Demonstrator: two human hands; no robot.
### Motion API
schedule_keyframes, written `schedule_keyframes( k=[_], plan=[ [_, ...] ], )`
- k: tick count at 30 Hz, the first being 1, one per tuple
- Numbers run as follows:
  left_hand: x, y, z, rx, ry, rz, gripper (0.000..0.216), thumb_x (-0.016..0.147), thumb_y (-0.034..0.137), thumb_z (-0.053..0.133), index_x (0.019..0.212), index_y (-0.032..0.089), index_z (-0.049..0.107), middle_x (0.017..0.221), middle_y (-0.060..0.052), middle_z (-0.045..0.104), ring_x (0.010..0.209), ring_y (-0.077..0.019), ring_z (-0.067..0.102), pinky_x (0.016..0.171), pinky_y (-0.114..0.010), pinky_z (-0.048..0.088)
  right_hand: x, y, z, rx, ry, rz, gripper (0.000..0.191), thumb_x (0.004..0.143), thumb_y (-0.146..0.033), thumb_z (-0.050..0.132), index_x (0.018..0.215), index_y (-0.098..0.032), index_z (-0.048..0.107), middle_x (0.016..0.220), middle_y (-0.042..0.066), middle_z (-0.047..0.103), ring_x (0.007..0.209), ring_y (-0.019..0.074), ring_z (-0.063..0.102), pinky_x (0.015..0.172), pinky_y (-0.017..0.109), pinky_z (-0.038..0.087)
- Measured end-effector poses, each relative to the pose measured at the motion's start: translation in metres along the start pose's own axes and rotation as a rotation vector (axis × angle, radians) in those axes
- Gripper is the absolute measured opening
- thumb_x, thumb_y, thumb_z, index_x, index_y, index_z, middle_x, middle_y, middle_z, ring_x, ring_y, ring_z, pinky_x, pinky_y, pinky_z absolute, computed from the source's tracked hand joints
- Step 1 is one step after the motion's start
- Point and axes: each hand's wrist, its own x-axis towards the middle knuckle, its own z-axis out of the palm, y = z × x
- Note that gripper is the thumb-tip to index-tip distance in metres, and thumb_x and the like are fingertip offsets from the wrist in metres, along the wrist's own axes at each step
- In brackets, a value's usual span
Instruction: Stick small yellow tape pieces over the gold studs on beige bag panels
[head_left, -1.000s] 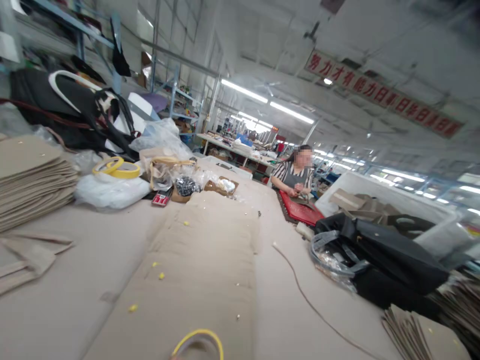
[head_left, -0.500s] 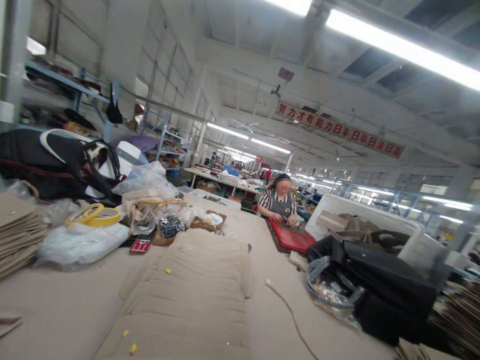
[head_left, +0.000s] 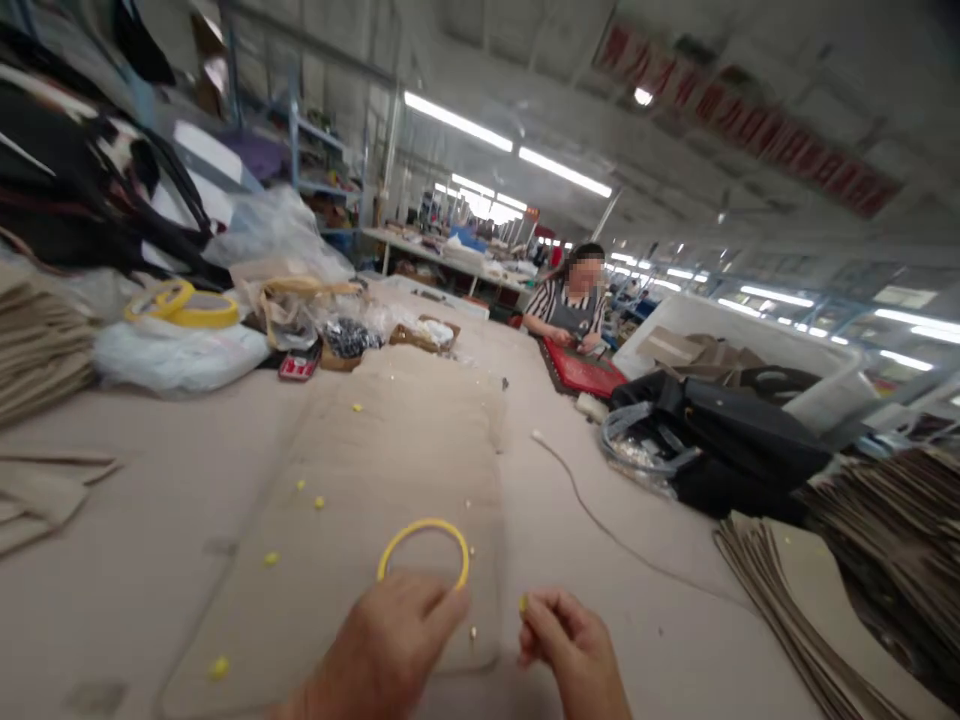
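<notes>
Writing: the long banner (head_left: 750, 122) overhead carries 1 row of red Chinese characters. Blur takes most of them; you can make out a few, such as 力 and 日. Marks on the small red-and-dark box (head_left: 300, 364) at the far left of the work are too small to read.

Orientation: in front of you on the surface (head_left: 592, 580), the beige panels (head_left: 382, 480) lie overlapped in a long strip. Its long axis runs from your near left away to the far end, leaning a little right. 5 yellow bits (head_left: 319, 502) dot its left half; small shiny points line its right side. The yellow tape roll (head_left: 430, 523) is above the strip's near end, tipped up so its open ring faces you.

Hands: your left hand (head_left: 394, 635) is closed on the lower rim of the tape roll, thumb toward its right side. Your right hand (head_left: 566, 635) is just right of the strip, thumb and forefinger pinched together on a small yellow piece (head_left: 523, 603), the other fingers curled.
</notes>
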Motion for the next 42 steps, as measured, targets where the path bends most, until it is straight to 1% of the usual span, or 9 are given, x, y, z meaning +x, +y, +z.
schedule_keyframes(
  k=[4,7,14,26,30,32,35,39,42],
  plan=[
    [-0.014,-0.008,0.016,0.027,-0.202,-0.092,0.016,0.087,0.006,0.048,0.087,0.018,0.059,0.082,-0.004,0.061,0.071,-0.0185,0.055,0.063,-0.029,0.046,-0.003,0.007,-0.008,0.141,-0.078,0.234,0.038,0.073,-0.051,0.074,0.074,-0.014,0.067,0.059,0.001,0.062,0.055,0.0135,0.057,0.053,0.025,0.051],
    [-0.02,-0.013,0.023,0.053,-0.313,-0.114,0.013,0.085,0.007,0.054,0.086,0.019,0.059,0.085,-0.004,0.06,0.075,-0.0203,0.052,0.065,-0.031,0.044,-0.003,0.01,0.0,0.084,-0.104,0.281,0.036,0.074,-0.048,0.073,0.073,-0.013,0.066,0.057,0.0,0.06,0.049,0.0107,0.053,0.047,0.021,0.046],
    [-0.025,-0.012,0.025,0.028,-0.322,-0.074,0.009,0.085,0.013,0.06,0.083,0.02,0.055,0.084,-0.004,0.055,0.075,-0.0216,0.046,0.065,-0.033,0.039,-0.002,0.006,0.017,-0.14,-0.192,0.283,0.025,0.082,-0.039,0.064,0.074,-0.015,0.064,0.055,-0.003,0.056,0.046,0.009,0.047,0.042,0.018,0.037],
    [-0.023,-0.011,0.021,-0.056,-0.3,-0.083,0.01,0.089,0.012,0.053,0.082,0.02,0.053,0.082,-0.003,0.053,0.072,-0.0209,0.042,0.063,-0.034,0.035,0.004,-0.006,0.029,-0.548,-0.206,0.085,0.021,0.083,-0.026,0.055,0.064,-0.018,0.062,0.056,-0.001,0.062,0.05,0.0117,0.053,0.051,0.02,0.039],
    [-0.023,-0.011,0.019,-0.071,-0.31,-0.08,0.012,0.09,0.011,0.052,0.081,0.019,0.053,0.08,-0.002,0.053,0.071,-0.0207,0.043,0.063,-0.035,0.036,0.003,-0.005,0.026,-0.538,-0.166,0.034,0.009,0.084,-0.026,0.058,0.085,-0.02,0.065,0.051,-0.004,0.061,0.047,0.0135,0.055,0.051,0.021,0.04],
    [-0.024,-0.011,0.02,-0.074,-0.314,-0.083,0.011,0.09,0.011,0.053,0.081,0.019,0.053,0.081,-0.002,0.054,0.072,-0.0208,0.044,0.064,-0.034,0.037,-0.001,-0.001,0.022,-0.503,-0.092,0.062,0.02,0.083,-0.03,0.063,0.1,-0.019,0.062,0.049,-0.006,0.059,0.044,0.0142,0.055,0.048,0.022,0.041],
    [-0.025,-0.011,0.02,-0.081,-0.317,-0.086,0.01,0.088,0.011,0.056,0.083,0.019,0.054,0.083,-0.002,0.054,0.074,-0.0208,0.045,0.066,-0.034,0.037,-0.013,0.007,0.017,-0.451,-0.007,0.061,0.02,0.088,-0.038,0.06,0.089,-0.019,0.062,0.056,-0.002,0.062,0.047,0.0142,0.057,0.048,0.022,0.043],
    [-0.025,-0.011,0.02,-0.064,-0.308,-0.072,0.011,0.087,0.01,0.058,0.082,0.019,0.054,0.082,-0.003,0.055,0.074,-0.0214,0.044,0.067,-0.035,0.037,-0.029,0.014,0.022,-0.575,-0.032,-0.173,0.021,0.093,-0.033,0.054,0.085,-0.019,0.068,0.077,0.005,0.07,0.069,0.0165,0.065,0.066,0.023,0.048],
    [-0.027,-0.012,0.022,-0.069,-0.304,-0.071,0.01,0.088,0.011,0.056,0.083,0.019,0.054,0.082,-0.003,0.055,0.074,-0.0217,0.044,0.067,-0.034,0.037,-0.031,0.015,0.031,-0.718,0.005,-0.284,0.023,0.095,-0.03,0.05,0.086,-0.019,0.069,0.078,0.006,0.07,0.068,0.0167,0.065,0.067,0.025,0.047]
  ],
)
